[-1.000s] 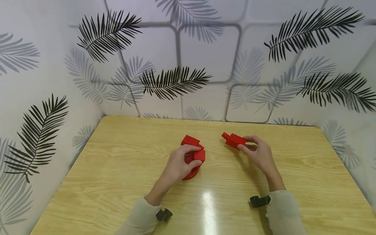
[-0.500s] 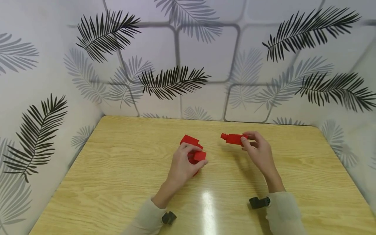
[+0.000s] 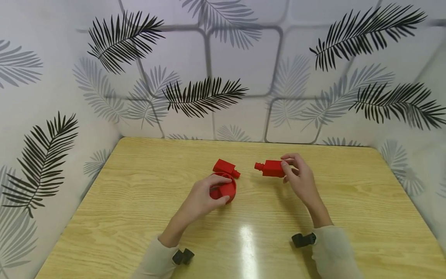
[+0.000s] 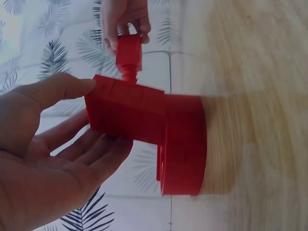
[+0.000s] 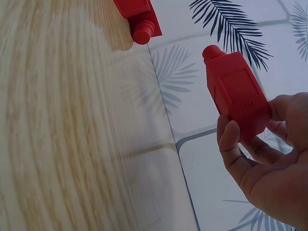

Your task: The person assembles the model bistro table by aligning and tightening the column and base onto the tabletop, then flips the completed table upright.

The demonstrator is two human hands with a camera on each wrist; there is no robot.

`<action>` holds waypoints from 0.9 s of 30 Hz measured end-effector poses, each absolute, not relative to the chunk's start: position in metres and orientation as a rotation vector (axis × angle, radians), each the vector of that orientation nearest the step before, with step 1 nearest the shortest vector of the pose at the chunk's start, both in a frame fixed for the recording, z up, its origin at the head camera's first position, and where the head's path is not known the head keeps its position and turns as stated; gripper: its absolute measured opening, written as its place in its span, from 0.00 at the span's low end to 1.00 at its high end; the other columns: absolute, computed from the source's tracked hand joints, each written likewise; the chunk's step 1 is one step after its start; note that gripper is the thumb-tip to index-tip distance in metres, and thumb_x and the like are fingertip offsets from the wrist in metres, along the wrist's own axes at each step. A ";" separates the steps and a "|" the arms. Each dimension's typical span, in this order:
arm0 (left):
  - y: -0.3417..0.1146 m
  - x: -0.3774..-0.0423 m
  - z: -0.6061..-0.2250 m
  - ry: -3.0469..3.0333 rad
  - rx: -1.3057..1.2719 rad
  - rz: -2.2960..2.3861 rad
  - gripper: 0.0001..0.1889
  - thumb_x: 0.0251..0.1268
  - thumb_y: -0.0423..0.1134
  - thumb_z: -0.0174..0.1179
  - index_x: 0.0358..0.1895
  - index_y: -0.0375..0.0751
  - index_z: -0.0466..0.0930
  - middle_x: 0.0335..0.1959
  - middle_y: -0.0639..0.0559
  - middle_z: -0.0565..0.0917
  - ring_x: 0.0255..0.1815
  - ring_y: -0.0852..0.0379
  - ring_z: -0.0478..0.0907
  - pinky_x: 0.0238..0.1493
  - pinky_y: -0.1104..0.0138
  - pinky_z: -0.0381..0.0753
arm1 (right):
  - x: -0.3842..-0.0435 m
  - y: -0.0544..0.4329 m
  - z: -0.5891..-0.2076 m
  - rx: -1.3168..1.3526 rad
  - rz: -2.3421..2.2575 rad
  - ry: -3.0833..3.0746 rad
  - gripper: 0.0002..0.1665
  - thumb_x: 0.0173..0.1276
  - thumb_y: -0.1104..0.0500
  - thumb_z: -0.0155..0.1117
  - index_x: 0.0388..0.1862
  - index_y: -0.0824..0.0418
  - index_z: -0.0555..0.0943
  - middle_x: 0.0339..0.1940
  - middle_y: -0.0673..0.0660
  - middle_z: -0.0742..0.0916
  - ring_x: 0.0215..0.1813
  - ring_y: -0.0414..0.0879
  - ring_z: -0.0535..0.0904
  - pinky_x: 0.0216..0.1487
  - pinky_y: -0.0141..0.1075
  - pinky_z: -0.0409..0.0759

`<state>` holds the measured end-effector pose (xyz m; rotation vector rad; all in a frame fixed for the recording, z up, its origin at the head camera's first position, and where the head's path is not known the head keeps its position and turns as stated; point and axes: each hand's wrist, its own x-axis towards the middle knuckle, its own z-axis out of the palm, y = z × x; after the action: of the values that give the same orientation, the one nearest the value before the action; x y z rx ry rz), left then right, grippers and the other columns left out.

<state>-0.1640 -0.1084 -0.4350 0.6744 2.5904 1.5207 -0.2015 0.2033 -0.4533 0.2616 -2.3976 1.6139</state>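
The red block [image 4: 126, 110] is at the round dish [image 4: 185, 159], mid-table; I can't tell whether it sits in it or only against it. The left hand [image 3: 203, 195] pinches it between thumb and fingers on opposite sides, presumably to keep it steady there. Just beyond the dish lies a second bottle [image 3: 224, 166], its neck pointing right, perhaps laid there to be within reach. Off to the right, the right hand [image 3: 301, 182] grips a bottle [image 5: 238, 84] above the table [image 3: 139, 193], thumb and fingers at its base end, which leaves the neck free and pointing left towards the dish. A leaf-patterned wall [image 3: 244, 58] stands on the far side.
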 end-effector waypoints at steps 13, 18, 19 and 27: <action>-0.136 -0.176 -0.435 2.329 0.776 1.508 0.21 0.65 0.25 0.64 0.62 0.35 0.81 0.60 0.43 0.80 0.56 0.44 0.78 0.60 0.49 0.82 | -0.204 0.196 -0.462 0.328 1.739 -2.415 0.15 0.80 0.55 0.60 0.54 0.66 0.82 0.47 0.64 0.85 0.35 0.66 0.82 0.34 0.34 0.87; -0.130 -0.174 -0.438 2.445 0.660 1.560 0.18 0.60 0.35 0.75 0.53 0.40 0.84 0.53 0.47 0.81 0.53 0.46 0.79 0.57 0.47 0.84 | -0.202 0.191 -0.459 0.378 1.809 -2.444 0.18 0.73 0.59 0.69 0.58 0.64 0.81 0.53 0.63 0.84 0.41 0.68 0.83 0.40 0.40 0.90; -0.128 -0.173 -0.438 2.477 0.632 1.565 0.17 0.59 0.35 0.76 0.51 0.41 0.84 0.51 0.47 0.81 0.53 0.46 0.79 0.56 0.47 0.85 | -0.201 0.190 -0.458 0.393 1.816 -2.453 0.20 0.71 0.61 0.71 0.59 0.63 0.80 0.55 0.63 0.84 0.42 0.66 0.84 0.41 0.40 0.90; -0.124 -0.171 -0.436 2.585 0.572 1.518 0.15 0.57 0.33 0.76 0.46 0.42 0.85 0.51 0.47 0.80 0.53 0.47 0.78 0.53 0.53 0.87 | -0.198 0.181 -0.452 0.496 1.866 -2.492 0.28 0.64 0.73 0.72 0.63 0.62 0.79 0.61 0.64 0.81 0.45 0.61 0.83 0.45 0.36 0.88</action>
<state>-0.1709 -0.1239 -0.4363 0.5715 2.5851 1.5178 -0.1982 0.1815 -0.4521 0.4961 -2.4917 1.8660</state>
